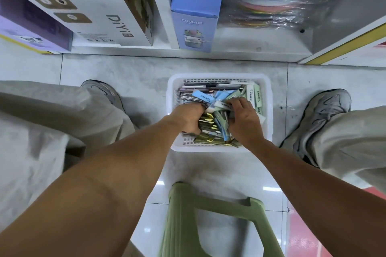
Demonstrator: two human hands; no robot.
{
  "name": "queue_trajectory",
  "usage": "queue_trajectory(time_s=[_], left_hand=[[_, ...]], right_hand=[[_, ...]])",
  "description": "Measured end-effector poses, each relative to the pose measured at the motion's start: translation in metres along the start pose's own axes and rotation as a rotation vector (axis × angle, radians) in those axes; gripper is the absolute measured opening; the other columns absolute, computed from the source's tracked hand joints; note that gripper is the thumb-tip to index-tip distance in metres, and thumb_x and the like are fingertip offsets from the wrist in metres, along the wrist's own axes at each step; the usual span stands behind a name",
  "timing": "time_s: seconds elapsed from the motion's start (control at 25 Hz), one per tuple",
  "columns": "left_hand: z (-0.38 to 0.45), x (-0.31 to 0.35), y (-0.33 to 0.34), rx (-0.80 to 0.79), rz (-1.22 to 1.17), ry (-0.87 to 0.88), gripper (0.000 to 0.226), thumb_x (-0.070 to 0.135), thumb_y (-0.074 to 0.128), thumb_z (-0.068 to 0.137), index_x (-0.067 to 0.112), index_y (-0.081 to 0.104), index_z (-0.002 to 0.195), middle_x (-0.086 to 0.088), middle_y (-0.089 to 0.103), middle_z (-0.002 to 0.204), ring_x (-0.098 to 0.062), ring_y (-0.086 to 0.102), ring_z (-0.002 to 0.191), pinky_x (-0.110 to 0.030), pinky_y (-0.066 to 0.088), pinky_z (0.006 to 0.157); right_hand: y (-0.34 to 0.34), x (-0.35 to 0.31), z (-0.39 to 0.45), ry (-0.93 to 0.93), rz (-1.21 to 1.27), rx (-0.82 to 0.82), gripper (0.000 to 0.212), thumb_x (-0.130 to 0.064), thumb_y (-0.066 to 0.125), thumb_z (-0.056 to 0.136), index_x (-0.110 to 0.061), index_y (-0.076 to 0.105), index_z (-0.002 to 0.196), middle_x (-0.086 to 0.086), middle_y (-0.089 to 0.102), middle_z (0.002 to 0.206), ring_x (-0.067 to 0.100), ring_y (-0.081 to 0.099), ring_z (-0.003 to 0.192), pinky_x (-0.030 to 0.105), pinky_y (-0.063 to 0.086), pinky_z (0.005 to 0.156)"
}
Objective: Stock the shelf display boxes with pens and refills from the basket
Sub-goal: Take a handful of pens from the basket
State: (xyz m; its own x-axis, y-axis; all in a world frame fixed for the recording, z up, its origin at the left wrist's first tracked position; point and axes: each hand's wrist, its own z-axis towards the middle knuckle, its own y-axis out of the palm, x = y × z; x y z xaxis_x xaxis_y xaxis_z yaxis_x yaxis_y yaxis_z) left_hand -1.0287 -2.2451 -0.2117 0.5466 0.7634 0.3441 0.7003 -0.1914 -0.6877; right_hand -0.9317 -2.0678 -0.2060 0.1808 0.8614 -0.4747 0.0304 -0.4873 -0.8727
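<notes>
Green ribbed plastic stool (211,221) nearest. Beyond, both hands in white perforated plastic basket (268,98): left hand (188,118) fisted around flat pen packs (206,126); right hand (243,120) curled, grip unclear.

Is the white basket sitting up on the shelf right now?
No, the white basket sits on the tiled floor in front of the shelf, with both hands reaching into it.

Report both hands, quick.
Left hand: in the basket, curled on packs.
Right hand: in the basket, fingers bent over packs; firm grip cannot be told.
</notes>
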Motion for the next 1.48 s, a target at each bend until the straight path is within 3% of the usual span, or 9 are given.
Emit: queue_trajectory(time_s=[0.08,0.44,0.76,0.84,1.0,1.2,1.32,1.4,1.48], left_hand=[[-0.003,0.001,0.0,0.004,-0.032,-0.002,0.054,0.03,0.078,0.065,0.022,0.058,0.115,0.001,0.068,0.104,-0.023,0.064,0.096,-0.03,0.05,0.074],[-0.013,0.003,-0.022,-0.098,-0.128,-0.009,0.078,0.017,0.083,0.065,0.016,0.043,0.132,-0.006,0.064,0.109,-0.026,0.062,0.098,-0.039,0.054,0.085],[-0.014,-0.003,-0.039,-0.082,-0.543,-0.051,0.079,0.047,0.092,0.056,0.018,0.058,0.121,0.004,0.068,0.113,-0.018,0.065,0.102,-0.033,0.052,0.093],[-0.013,-0.003,-0.042,-0.087,-0.689,-0.14,0.074,0.041,0.093,0.056,0.018,0.058,0.117,0.002,0.07,0.109,-0.019,0.067,0.099,-0.035,0.055,0.087],[-0.017,-0.004,-0.049,-0.101,-0.882,-0.26,0.055,0.019,0.094,0.056,0.017,0.06,0.1,-0.005,0.072,0.093,-0.022,0.07,0.085,-0.023,0.05,0.045],[-0.035,-0.004,-0.069,-0.157,-1.144,-0.228,0.048,0.005,0.092,0.058,0.014,0.067,0.098,-0.003,0.077,0.082,-0.021,0.075,0.072,-0.024,0.051,0.043],[-0.046,0.001,-0.08,-0.14,-1.162,-0.224,0.046,0.005,0.091,0.059,0.009,0.07,0.099,-0.011,0.076,0.088,-0.026,0.075,0.077,-0.03,0.056,0.051],[-0.055,0.01,-0.088,-0.098,-1.214,-0.187,0.042,0.004,0.09,0.059,0.007,0.072,0.097,-0.015,0.075,0.093,-0.029,0.074,0.084,-0.035,0.059,0.063],[-0.063,0.023,-0.103,-0.065,-1.27,-0.126,0.042,0.003,0.088,0.06,0.006,0.073,0.099,-0.017,0.075,0.099,-0.031,0.073,0.091,-0.04,0.059,0.073]], right_hand=[[-0.002,-0.001,0.001,0.007,0.021,-0.002,0.036,0.004,0.062,0.079,0.0,0.062,0.114,0.019,0.063,0.108,0.038,0.06,0.097,0.047,0.054,0.081],[-0.025,0.001,0.017,0.164,0.13,-0.154,0.039,0.0,0.054,0.088,-0.015,0.053,0.124,0.009,0.061,0.114,0.029,0.059,0.098,0.042,0.053,0.081],[-0.035,0.004,0.016,0.197,0.182,-0.137,0.042,0.004,0.05,0.084,-0.015,0.055,0.121,0.007,0.062,0.113,0.026,0.057,0.095,0.041,0.052,0.079],[-0.034,0.005,0.016,0.189,0.179,-0.132,0.039,0.003,0.048,0.086,-0.015,0.055,0.12,0.006,0.062,0.111,0.025,0.057,0.094,0.04,0.052,0.078],[-0.034,0.005,0.017,0.183,0.18,-0.124,0.039,0.004,0.047,0.086,-0.014,0.054,0.12,0.007,0.06,0.11,0.026,0.058,0.094,0.041,0.052,0.08],[-0.048,-0.008,0.022,0.218,0.186,-0.105,0.044,0.004,0.048,0.086,-0.014,0.056,0.125,0.006,0.061,0.119,0.023,0.059,0.105,0.04,0.053,0.09],[-0.068,-0.026,0.031,0.339,0.452,-0.098,0.03,0.001,0.055,0.088,-0.011,0.064,0.114,0.006,0.066,0.106,0.025,0.063,0.093,0.037,0.054,0.081],[-0.089,-0.045,0.036,0.434,0.818,-0.229,0.015,-0.01,0.063,0.093,-0.01,0.066,0.108,0.008,0.069,0.094,0.026,0.065,0.077,0.033,0.05,0.063],[-0.112,-0.064,0.042,0.389,0.971,-0.339,0.02,-0.024,0.069,0.094,-0.008,0.068,0.107,0.007,0.07,0.084,0.019,0.062,0.062,0.024,0.046,0.051]])
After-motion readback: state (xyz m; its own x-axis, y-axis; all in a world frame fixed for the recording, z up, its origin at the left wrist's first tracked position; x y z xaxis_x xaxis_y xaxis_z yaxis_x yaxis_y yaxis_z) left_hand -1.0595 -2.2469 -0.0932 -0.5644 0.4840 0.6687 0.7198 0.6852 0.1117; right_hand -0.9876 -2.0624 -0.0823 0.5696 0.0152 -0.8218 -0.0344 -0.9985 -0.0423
